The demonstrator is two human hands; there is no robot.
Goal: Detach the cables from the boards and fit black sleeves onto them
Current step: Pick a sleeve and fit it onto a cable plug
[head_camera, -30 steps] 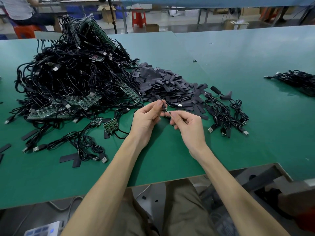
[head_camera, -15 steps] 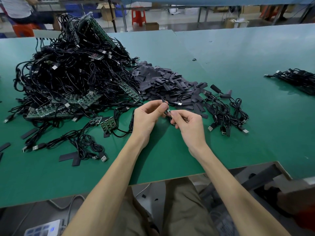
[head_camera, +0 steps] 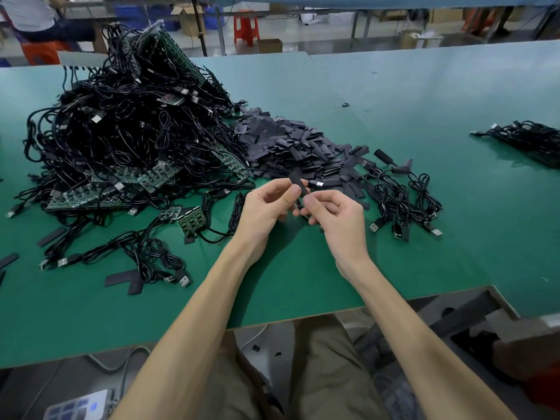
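My left hand [head_camera: 266, 207] pinches a flat black sleeve [head_camera: 297, 184] between thumb and fingers, holding it upright over the green table [head_camera: 303, 277]. My right hand [head_camera: 336, 213] sits just beside it, fingers curled and pinching a thin black cable end under the sleeve; the cable itself is mostly hidden by my fingers. A big tangle of black cables with green boards [head_camera: 127, 140] fills the left. A heap of loose black sleeves [head_camera: 291, 147] lies behind my hands. A small green board [head_camera: 191, 220] lies left of my left hand.
Several cables with USB plugs [head_camera: 403, 204] lie right of my hands. Another cable bundle [head_camera: 533, 140] sits at the far right. Loose sleeves [head_camera: 124, 280] and cables lie front left. The table's front edge is near my lap. A seated person [head_camera: 33, 16] is at the far left.
The black sleeve now stands up clearly above my left fingers. My hands have drawn closer together around the cable end.
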